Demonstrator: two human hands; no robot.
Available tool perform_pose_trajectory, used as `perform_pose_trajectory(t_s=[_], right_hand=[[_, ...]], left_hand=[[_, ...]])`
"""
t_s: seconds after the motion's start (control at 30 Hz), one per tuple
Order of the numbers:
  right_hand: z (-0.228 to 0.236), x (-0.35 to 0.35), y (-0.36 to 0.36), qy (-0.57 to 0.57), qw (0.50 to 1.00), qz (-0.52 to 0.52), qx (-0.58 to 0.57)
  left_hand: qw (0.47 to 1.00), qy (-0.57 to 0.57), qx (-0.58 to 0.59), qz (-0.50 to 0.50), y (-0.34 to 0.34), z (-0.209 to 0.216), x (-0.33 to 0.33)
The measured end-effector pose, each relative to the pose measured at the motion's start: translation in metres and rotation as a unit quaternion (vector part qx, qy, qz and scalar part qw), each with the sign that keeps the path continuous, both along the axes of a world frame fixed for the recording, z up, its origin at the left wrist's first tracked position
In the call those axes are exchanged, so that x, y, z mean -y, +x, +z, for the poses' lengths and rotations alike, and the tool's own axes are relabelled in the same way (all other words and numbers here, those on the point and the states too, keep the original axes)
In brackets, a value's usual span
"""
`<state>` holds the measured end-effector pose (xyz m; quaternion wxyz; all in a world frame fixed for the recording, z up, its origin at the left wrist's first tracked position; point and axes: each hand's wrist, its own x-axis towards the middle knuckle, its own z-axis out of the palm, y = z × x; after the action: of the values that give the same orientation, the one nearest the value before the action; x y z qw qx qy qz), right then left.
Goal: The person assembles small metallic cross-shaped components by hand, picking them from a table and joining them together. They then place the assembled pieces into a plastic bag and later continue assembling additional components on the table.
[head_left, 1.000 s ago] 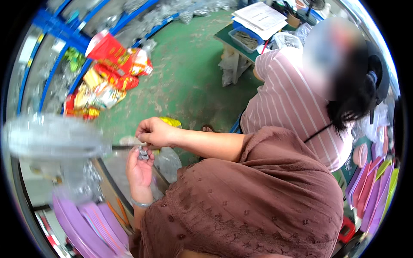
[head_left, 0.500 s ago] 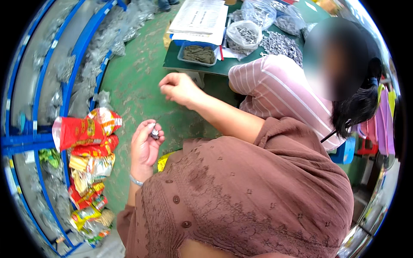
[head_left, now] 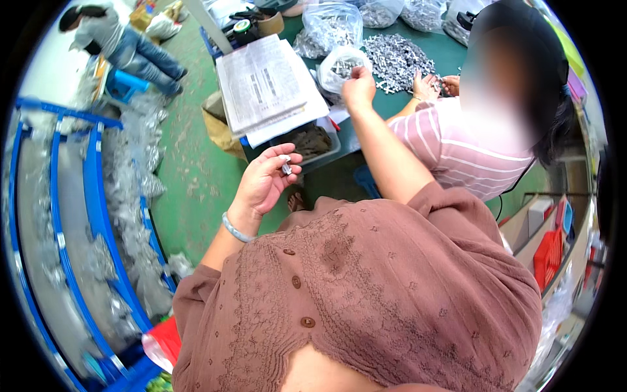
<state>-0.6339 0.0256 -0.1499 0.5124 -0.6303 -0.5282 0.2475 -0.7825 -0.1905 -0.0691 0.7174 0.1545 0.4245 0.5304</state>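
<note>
- Silver metal piece [head_left: 286, 168]: pinched in the person's left hand [head_left: 261, 186], raised, not set down.
- Right hand [head_left: 359, 89]: fingers curled at the plastic bag [head_left: 330, 82]; can't tell if it's gripping anything or touching the bag.
- That bag: mouth open, already holds small metal parts.
- Loose metal-part pile [head_left: 398, 62] on green table [head_left: 446, 56]: plenty remains unbagged; co-worker's hands [head_left: 428, 86] at its near edge.
- Beyond: more clear bags [head_left: 339, 19], already loaded.

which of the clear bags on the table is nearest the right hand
The frontmost bag, open-topped, close by the right hand; the other clear bags sit farther back on the green table.
</note>
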Motion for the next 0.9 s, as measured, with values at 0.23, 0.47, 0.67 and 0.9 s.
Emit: perform_pose_trajectory(t_s=[0.23, 0.47, 0.67, 0.9], right_hand=[[-0.019, -0.060, -0.009, -0.170, 0.922, 0.068, 0.342], [-0.003, -0.083, -0.022, -0.279, 0.846, 0.157, 0.425], [-0.005, -0.087, -0.023, -0.255, 0.861, 0.153, 0.414], [-0.034, -0.087, -0.016, -0.155, 0.905, 0.094, 0.384]], left_hand=[[0.990, -0.019, -0.010, -0.142, -0.064, 0.008, -0.072], [0.984, -0.049, 0.000, -0.170, -0.071, -0.004, -0.096], [0.975, -0.025, -0.038, -0.215, -0.064, -0.006, -0.130], [0.976, -0.030, -0.035, -0.212, -0.047, -0.013, -0.155]])
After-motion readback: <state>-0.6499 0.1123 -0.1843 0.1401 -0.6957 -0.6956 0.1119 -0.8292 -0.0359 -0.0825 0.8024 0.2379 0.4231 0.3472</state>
